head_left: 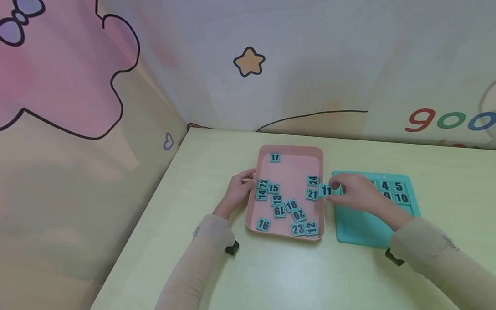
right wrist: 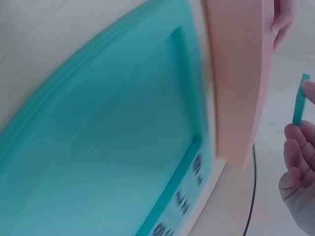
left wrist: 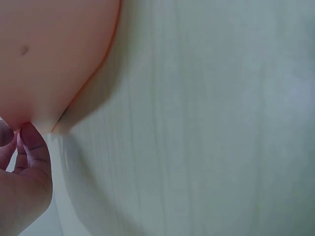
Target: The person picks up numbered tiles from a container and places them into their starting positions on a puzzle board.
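Observation:
My right hand pinches a small teal number tile marked 11 between thumb and fingers, held up at the right rim of a pink tray. The right wrist view shows this thin tile edge-on at the fingertips. On the tray's left side, my left hand grips the rim; the left wrist view has its fingers right at the tray's edge. Several loose number tiles lie scattered in the tray, among them 17, 24 and 16.
Just right of the tray lies a teal number board, with tiles such as 5 and 10 in rows at its top; my right hand covers part of them. Both stand on a pale wooden table against a printed wall.

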`<state>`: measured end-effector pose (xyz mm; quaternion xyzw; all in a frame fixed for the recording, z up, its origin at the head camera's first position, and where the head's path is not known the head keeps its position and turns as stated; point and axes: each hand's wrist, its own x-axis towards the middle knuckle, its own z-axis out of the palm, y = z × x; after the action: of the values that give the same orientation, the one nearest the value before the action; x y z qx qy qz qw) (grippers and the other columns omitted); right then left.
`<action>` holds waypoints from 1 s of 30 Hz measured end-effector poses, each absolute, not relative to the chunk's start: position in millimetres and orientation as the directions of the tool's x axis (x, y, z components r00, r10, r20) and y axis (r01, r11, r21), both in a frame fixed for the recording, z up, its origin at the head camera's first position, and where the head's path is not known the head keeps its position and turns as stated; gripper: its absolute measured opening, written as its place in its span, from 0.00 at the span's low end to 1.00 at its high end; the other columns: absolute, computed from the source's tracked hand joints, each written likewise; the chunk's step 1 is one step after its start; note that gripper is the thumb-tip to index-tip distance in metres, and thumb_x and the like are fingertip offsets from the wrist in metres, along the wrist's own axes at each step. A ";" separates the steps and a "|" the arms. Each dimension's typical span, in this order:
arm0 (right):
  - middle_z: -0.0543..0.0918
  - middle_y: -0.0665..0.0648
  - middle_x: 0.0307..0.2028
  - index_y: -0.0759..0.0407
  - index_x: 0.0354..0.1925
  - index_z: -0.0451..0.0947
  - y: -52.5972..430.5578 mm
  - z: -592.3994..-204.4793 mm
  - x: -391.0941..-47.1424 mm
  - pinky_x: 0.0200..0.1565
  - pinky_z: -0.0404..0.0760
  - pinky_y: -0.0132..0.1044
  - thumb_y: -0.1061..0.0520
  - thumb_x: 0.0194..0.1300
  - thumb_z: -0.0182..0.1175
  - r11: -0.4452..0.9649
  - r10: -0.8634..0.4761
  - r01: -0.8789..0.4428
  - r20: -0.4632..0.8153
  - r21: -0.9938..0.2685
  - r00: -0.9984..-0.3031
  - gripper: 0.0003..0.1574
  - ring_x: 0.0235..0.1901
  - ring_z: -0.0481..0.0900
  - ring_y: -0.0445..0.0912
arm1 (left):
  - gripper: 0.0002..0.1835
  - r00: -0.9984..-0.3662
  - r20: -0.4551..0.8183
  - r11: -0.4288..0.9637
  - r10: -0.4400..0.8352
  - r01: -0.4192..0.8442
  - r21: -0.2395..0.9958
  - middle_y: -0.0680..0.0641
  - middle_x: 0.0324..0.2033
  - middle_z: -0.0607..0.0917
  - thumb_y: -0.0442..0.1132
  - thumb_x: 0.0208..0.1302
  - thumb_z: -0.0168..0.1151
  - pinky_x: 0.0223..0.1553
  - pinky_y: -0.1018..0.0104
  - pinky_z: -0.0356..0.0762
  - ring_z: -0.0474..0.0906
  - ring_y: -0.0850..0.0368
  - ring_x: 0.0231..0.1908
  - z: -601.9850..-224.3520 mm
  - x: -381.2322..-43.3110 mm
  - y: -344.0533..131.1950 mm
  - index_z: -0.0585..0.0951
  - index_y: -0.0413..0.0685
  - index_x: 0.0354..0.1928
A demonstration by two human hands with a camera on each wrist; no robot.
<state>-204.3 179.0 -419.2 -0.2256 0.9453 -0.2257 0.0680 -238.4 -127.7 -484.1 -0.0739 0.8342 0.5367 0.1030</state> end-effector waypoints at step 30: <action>0.82 0.61 0.38 0.62 0.40 0.78 228.2 -469.6 -198.6 0.43 0.75 0.50 0.48 0.49 0.63 0.862 -0.476 -0.455 -0.046 -0.222 -0.878 0.23 0.39 0.77 0.53 | 0.23 -0.965 -0.262 0.412 -0.022 -0.248 0.877 0.49 0.50 0.72 0.37 0.61 0.46 0.47 0.65 0.73 0.71 0.55 0.44 -482.6 -237.6 -126.9 0.68 0.55 0.59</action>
<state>-198.6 228.2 -469.6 -0.2416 0.9637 -0.1025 0.0498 -237.6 -126.9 -482.6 -0.0809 0.8337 0.5360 0.1052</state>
